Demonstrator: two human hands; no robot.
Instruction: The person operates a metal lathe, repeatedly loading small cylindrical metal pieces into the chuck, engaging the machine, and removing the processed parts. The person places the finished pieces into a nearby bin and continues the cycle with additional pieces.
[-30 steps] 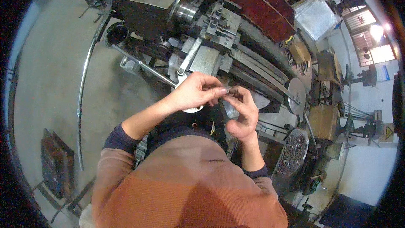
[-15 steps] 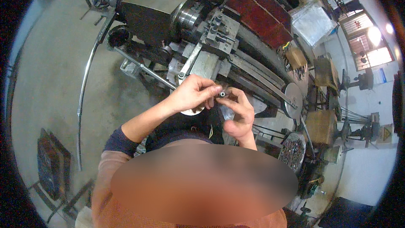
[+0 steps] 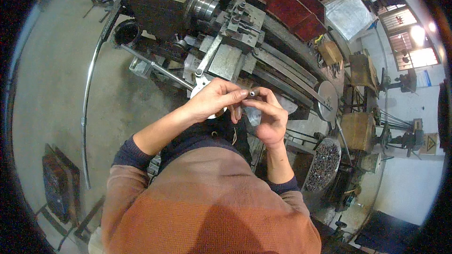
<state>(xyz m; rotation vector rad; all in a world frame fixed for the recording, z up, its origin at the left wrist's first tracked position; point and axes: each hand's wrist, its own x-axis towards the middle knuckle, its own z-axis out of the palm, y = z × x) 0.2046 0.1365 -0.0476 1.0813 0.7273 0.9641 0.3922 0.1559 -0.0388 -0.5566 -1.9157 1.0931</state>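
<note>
Close together in front of my chest, both hands work at one small part. It is a small dark metal piece with a bright ring-shaped end (image 3: 253, 93). My right hand (image 3: 270, 120) pinches it between thumb and forefinger. The fingers of my left hand (image 3: 214, 99) are closed right beside it, thumb against forefinger. Whether the left fingertips grip the part too is hard to make out. Just beyond the hands stands a metal-turning lathe, with its tool post (image 3: 242, 26) and bright spindle nose (image 3: 205, 8).
A long bent metal rod (image 3: 89, 84) stands at the left. The lathe's round handwheel (image 3: 326, 99) and a tray of small metal parts (image 3: 324, 164) are at the right. A red cover (image 3: 287, 2) lies behind the lathe bed. Other machines line the right wall.
The view has shifted, and the lathe sits slightly higher and further left. Both hands stay together, and the small metal part remains in the right fingers, slightly higher in the picture.
</note>
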